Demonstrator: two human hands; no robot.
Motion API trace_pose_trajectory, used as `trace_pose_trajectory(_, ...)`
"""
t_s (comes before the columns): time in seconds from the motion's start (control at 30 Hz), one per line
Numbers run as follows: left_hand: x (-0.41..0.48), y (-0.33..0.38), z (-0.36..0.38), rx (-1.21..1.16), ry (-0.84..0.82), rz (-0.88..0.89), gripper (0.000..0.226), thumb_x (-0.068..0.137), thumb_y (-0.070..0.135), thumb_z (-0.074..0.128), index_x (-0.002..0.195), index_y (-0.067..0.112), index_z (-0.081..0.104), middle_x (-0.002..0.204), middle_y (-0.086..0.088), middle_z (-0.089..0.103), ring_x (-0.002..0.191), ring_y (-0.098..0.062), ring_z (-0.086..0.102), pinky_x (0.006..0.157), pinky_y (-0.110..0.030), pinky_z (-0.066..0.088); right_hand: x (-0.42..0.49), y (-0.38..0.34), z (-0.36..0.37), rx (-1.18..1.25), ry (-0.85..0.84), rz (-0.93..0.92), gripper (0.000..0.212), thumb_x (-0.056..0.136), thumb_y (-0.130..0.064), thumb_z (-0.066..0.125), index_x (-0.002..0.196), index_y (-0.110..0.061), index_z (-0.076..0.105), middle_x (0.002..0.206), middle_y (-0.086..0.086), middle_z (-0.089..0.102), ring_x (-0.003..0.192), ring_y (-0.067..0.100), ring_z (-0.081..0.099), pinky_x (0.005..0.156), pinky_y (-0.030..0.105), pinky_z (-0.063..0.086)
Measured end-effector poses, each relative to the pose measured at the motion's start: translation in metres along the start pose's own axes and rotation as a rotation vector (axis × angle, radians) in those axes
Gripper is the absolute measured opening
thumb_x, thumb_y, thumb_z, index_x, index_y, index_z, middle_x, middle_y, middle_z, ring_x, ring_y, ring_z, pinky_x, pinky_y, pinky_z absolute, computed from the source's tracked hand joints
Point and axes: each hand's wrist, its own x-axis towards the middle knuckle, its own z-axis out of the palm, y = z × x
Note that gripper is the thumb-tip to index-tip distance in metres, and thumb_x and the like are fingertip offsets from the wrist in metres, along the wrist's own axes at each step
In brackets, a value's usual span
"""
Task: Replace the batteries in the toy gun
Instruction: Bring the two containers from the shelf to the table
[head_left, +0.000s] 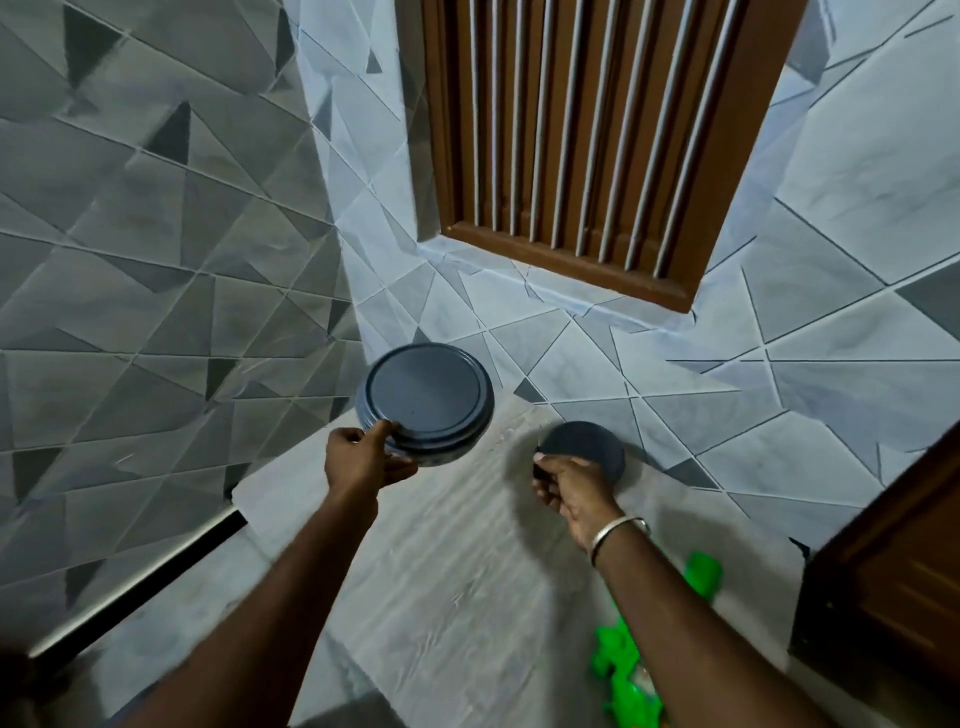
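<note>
A bright green toy gun (628, 670) lies on the grey table (467, 571) at the lower right, partly behind my right forearm. My left hand (363, 457) grips the near edge of a large round dark blue container (423, 402) at the table's far end. My right hand (569, 486) pinches a small dark object beside a smaller round dark container (589, 449); what that object is I cannot tell. No batteries show.
Grey triangle-patterned tiled walls close in on the left and behind. A brown wooden barred window (597, 145) sits above the far wall. A brown wooden door or cabinet (893, 571) stands at the right. A dark gap runs along the table's left edge.
</note>
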Motion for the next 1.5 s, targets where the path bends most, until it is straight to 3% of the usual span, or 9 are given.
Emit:
trace_pose_trajectory(0.23,0.113,-0.03,0.044,0.075,-0.053,-0.097,0.045,0.09,0.02,0.072,0.12,0.004,0.044,0.103,-0.031,0.061,0.075,-0.048,0.072,0.066,-0.052,0.063,0.109,0.037,0.049,-0.081,0.101,0.113,0.017,0.089,-0.001,0.065,0.073,-0.004,0.06,0.063,0.014,0.059,0.038,0.011,0.053,0.038,0.018,0.042)
trace_pose_trajectory(0.53,0.228,-0.067,0.073,0.158,-0.086,-0.195,0.038,0.09,0.018,0.071,0.112,0.008,0.042,0.104,-0.031,0.06,0.069,-0.044,0.071,0.064,-0.051,0.062,0.223,0.075,0.085,-0.131,0.208,0.255,0.028,0.089,0.003,0.061,0.061,-0.002,0.06,0.062,0.015,0.061,0.057,0.026,0.058,0.07,0.04,0.051)
trace_pose_trajectory(0.73,0.269,-0.097,0.083,0.194,-0.122,-0.272,0.046,0.09,0.02,0.071,0.122,0.0,0.045,0.11,-0.034,0.061,0.068,-0.046,0.072,0.06,-0.05,0.062,0.252,0.09,0.082,-0.231,0.229,0.265,0.031,0.084,0.006,0.063,0.058,-0.008,0.052,0.068,0.014,0.053,0.064,0.023,0.049,0.066,0.038,0.044)
trace_pose_trajectory(0.83,0.273,-0.108,0.086,0.223,-0.129,-0.289,0.04,0.093,0.02,0.069,0.118,0.006,0.042,0.108,-0.028,0.06,0.072,-0.045,0.072,0.066,-0.053,0.062,0.256,0.101,0.078,-0.269,0.252,0.255,0.03,0.085,0.006,0.063,0.057,-0.002,0.057,0.058,0.012,0.055,0.052,0.024,0.051,0.057,0.034,0.047)
trace_pose_trajectory(1.0,0.282,-0.122,0.089,0.209,-0.153,-0.313,0.041,0.094,0.021,0.069,0.12,-0.005,0.05,0.106,-0.026,0.064,0.077,-0.043,0.073,0.059,-0.044,0.062,0.263,0.118,0.073,-0.358,0.282,0.2,0.029,0.082,0.0,0.068,0.054,-0.007,0.062,0.056,0.015,0.063,0.054,0.031,0.062,0.066,0.054,0.059)
trace_pose_trajectory(1.2,0.295,-0.136,0.079,0.305,-0.15,-0.371,0.049,0.09,0.035,0.073,0.118,-0.001,0.056,0.114,-0.024,0.064,0.089,-0.04,0.072,0.068,-0.045,0.063,0.265,0.127,0.073,-0.39,0.282,0.192,0.028,0.078,0.0,0.073,0.053,-0.009,0.065,0.058,0.017,0.066,0.056,0.033,0.065,0.065,0.056,0.059)
trace_pose_trajectory(1.33,0.285,-0.124,0.08,0.521,0.035,-0.133,0.057,0.089,0.042,0.07,0.128,0.01,0.042,0.132,-0.016,0.039,0.112,-0.036,0.054,0.092,-0.049,0.053,0.269,0.132,0.072,-0.386,0.298,0.154,0.022,0.079,-0.011,0.076,0.061,-0.016,0.064,0.057,0.007,0.06,0.053,0.025,0.056,0.064,0.051,0.056)
trace_pose_trajectory(1.43,0.259,-0.116,0.078,0.545,-0.034,0.18,0.046,0.095,0.032,0.065,0.13,0.012,0.043,0.123,-0.008,0.038,0.107,-0.027,0.052,0.086,-0.036,0.044,0.254,0.136,0.072,-0.528,0.32,0.078,0.023,0.078,-0.031,0.069,0.06,-0.021,0.06,0.061,-0.001,0.06,0.062,0.026,0.057,0.068,0.041,0.053)
trace_pose_trajectory(1.5,0.243,-0.124,0.071,0.562,-0.156,0.291,0.043,0.096,0.03,0.065,0.13,0.015,0.044,0.122,-0.005,0.039,0.102,-0.023,0.053,0.082,-0.034,0.046,0.223,0.134,0.073,-0.646,0.317,-0.008,0.015,0.084,-0.021,0.068,0.071,-0.02,0.062,0.072,-0.001,0.063,0.071,0.018,0.061,0.069,0.03,0.051)
